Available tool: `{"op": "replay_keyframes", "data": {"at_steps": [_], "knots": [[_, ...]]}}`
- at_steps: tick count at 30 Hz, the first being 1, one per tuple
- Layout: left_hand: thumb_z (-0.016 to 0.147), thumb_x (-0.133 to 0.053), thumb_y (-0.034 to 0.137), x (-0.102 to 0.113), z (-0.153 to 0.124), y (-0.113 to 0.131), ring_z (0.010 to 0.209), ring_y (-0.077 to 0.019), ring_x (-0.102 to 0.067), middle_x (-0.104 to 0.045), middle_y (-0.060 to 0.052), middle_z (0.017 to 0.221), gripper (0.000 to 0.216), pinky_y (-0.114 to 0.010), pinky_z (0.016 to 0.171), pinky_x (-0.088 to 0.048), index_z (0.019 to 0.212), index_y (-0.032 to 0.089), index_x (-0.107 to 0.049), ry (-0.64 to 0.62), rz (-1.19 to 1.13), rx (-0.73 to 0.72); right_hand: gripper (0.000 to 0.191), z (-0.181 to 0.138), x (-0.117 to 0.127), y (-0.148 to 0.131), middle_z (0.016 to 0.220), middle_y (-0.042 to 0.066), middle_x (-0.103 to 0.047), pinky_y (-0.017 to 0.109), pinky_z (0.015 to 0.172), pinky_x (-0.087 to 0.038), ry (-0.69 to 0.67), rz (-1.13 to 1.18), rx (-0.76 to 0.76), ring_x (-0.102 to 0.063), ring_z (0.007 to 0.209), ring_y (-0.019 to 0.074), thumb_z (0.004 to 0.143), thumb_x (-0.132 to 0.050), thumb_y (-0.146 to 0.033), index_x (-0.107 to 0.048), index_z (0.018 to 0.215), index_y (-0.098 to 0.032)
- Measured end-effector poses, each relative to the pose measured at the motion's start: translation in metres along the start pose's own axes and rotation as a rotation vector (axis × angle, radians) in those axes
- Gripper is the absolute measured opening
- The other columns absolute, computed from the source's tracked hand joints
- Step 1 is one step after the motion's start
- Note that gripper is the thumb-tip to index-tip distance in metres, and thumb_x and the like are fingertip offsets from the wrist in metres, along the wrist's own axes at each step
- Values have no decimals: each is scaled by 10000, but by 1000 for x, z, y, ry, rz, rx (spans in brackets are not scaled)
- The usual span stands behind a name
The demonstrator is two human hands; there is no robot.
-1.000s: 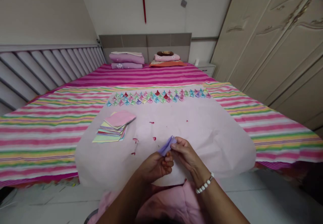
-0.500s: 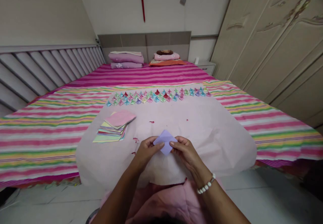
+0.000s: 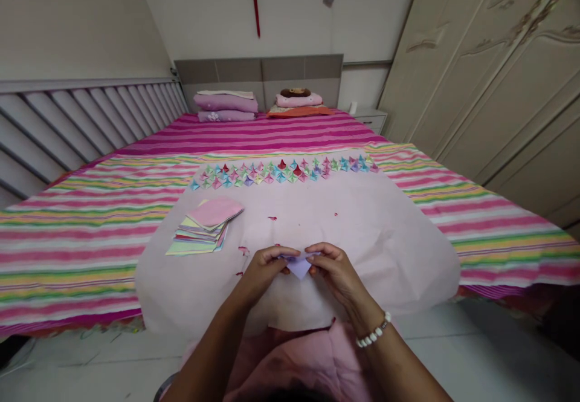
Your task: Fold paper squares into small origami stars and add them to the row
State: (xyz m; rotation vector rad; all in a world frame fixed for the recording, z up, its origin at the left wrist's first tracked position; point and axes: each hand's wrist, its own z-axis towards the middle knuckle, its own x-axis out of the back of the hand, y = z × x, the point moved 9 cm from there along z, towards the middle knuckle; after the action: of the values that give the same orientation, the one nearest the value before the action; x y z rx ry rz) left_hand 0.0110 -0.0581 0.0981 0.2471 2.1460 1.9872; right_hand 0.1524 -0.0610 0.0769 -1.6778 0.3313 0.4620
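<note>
Both my hands pinch a small lilac paper square (image 3: 299, 264) just above a pale pink sheet (image 3: 371, 239) spread on the bed. My left hand (image 3: 265, 269) grips its left side, fingers closed. My right hand (image 3: 333, 268), with a white bead bracelet on the wrist, grips its right side. The paper is folded down, so only a small triangle shows between my fingers.
A stack of coloured paper squares (image 3: 206, 226) lies to the left. A row of several small folded paper shapes (image 3: 283, 172) runs along the sheet's far edge. Red paper scraps (image 3: 243, 251) dot the sheet. The striped bedspread (image 3: 67, 226) surrounds it; a wardrobe (image 3: 498, 75) stands to the right.
A second ago the lilac paper was held crumpled upright; then it was spread as a flat diamond. Now its top is folded down and my fingers press along the fold.
</note>
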Motion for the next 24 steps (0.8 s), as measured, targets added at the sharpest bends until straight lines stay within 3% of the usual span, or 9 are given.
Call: {"op": "replay_keyframes", "data": {"at_steps": [4,7,11,14,17,21,24], "knots": [[727,-587,183,0,-1,-4,757,-169,-599,-702,-43,789,200,-279,728,-444,815,191,-767,-27,-45,33,100,0,0,-1,534,-10,-641,263,545,-417,-11,-11,24,-548,501,121,586,-728,-169,-722,684,-188],[760,-595,255,-2,-1,-1,766,-186,-603,-700,-57,769,196,-295,732,-446,816,173,-764,-44,-35,15,95,1,1,-1,523,-8,-632,275,567,-411,-38,-44,40,-545,516,130,623,-683,-172,-723,708,-188],[709,-710,288,-1,-1,8,726,-174,-586,-686,-54,742,131,-276,682,-430,745,168,-748,28,116,-82,176,0,-1,-6,603,0,-655,279,612,-410,-83,-86,75,-552,582,139,665,-662,-218,-737,822,-192],[672,-747,264,-2,-1,11,705,-164,-583,-677,-50,749,105,-260,641,-424,719,171,-734,69,134,-131,261,1,2,-6,670,-2,-664,273,608,-400,-28,-155,70,-545,606,138,661,-741,-301,-732,903,-204],[664,-755,257,-5,-2,10,662,-146,-576,-670,-42,751,138,-244,598,-418,766,168,-727,72,90,-120,234,2,-1,-2,618,-4,-651,274,589,-392,-9,-194,45,-531,578,139,590,-815,-347,-723,739,-191],[623,-792,266,-5,-3,6,664,-146,-592,-673,-25,772,384,-238,585,-423,986,182,-698,83,15,-58,217,2,-7,-3,570,-11,-636,263,575,-384,-26,-191,64,-515,552,130,582,-820,-355,-688,606,-184],[652,-774,336,-5,-2,4,675,-160,-598,-689,-46,746,269,-255,619,-432,842,150,-732,63,68,-15,205,0,-8,-7,562,-11,-629,261,572,-377,-35,-222,93,-510,550,129,606,-806,-353,-690,600,-184]]}}
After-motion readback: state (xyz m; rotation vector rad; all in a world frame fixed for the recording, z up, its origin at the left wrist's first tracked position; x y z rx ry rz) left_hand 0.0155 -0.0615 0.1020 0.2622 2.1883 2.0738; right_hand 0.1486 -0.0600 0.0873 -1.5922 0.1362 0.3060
